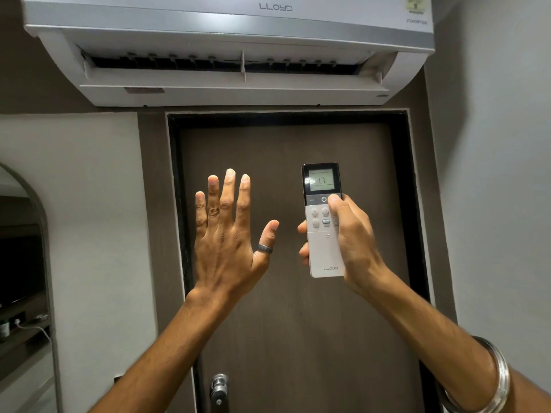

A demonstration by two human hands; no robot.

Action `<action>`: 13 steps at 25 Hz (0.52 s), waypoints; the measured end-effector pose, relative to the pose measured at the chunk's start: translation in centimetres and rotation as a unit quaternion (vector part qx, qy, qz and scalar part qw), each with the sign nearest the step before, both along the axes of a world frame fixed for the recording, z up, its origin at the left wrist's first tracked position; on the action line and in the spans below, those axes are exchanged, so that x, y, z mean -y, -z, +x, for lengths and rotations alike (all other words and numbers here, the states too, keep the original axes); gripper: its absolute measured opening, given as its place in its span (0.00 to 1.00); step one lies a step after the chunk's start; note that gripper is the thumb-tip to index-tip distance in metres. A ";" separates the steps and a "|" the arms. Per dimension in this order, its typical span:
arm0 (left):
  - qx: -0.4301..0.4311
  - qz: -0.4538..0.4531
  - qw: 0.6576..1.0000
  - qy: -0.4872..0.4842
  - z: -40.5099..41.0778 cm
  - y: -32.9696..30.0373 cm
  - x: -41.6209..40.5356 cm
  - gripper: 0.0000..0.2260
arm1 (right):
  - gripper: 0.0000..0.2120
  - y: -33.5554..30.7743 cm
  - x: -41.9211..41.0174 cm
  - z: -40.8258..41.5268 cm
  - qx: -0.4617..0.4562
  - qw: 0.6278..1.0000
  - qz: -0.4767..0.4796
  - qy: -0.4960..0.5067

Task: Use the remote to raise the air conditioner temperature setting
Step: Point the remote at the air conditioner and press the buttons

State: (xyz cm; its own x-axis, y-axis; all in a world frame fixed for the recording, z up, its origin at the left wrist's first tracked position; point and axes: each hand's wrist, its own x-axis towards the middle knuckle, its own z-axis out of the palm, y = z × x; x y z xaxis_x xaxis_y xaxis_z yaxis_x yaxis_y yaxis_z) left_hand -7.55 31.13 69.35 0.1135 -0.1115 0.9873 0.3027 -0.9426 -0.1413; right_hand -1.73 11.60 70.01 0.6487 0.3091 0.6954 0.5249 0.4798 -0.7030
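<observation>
Fingers of my right hand (pixel 347 234) wrap the remote (pixel 324 222), display reading 17, thumb on the far-right top-row key, so I'd press there in short clicks, aimed up at the air conditioner (pixel 226 49); left hand (pixel 229 234) splayed, empty.

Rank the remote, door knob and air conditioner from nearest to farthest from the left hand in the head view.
1. remote, just right of the left hand, held in the right hand.
2. door knob, below.
3. air conditioner, overhead on the wall.
</observation>
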 end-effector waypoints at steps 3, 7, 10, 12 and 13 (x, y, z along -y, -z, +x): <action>0.000 -0.001 1.000 0.000 -0.1 0.2 0.1 0.36 | 0.12 0.1 0.1 -0.2 0.004 1.000 0.007 0.005; -0.001 -0.001 1.000 0.000 -0.3 0.3 0.4 0.37 | 0.13 0.2 0.3 -0.4 -0.003 1.000 0.016 0.009; -0.001 -0.002 1.000 0.004 -0.6 0.3 0.6 0.37 | 0.12 0.4 0.5 -0.6 -0.005 1.000 0.015 0.004; -0.003 -0.002 1.000 0.004 -0.7 0.3 0.8 0.37 | 0.12 0.4 0.7 -0.7 -0.003 1.000 0.015 0.003; -0.003 -0.002 1.000 0.005 -0.8 0.3 0.9 0.37 | 0.12 0.5 0.7 -0.8 -0.002 1.000 0.015 0.003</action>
State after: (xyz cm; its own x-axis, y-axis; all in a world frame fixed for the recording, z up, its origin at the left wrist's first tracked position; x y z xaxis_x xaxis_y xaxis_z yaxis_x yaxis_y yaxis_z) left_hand -8.38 30.25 69.01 0.1185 -0.1082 0.9870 0.2930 -0.9460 -0.1388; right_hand -2.57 10.87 69.56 0.6533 0.2854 0.7012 0.5243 0.4976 -0.6910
